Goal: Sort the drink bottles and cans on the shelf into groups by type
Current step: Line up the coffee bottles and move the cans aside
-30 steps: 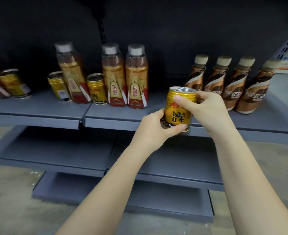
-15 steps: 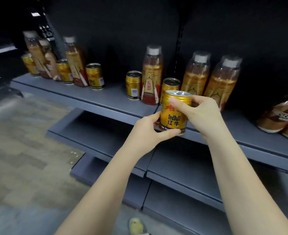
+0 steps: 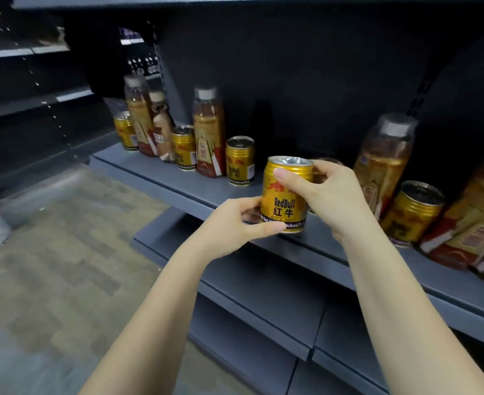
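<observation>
Hands grip one gold can (image 3: 285,195) above the shelf (image 3: 161,178): left hand (image 3: 235,223) pinching its base, right hand (image 3: 325,195) its top.

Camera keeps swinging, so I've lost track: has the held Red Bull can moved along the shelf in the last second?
Yes. The Red Bull can, gripped by both hands, went left along the shelf: it was in front of the brown coffee bottles, now out of view.
</observation>
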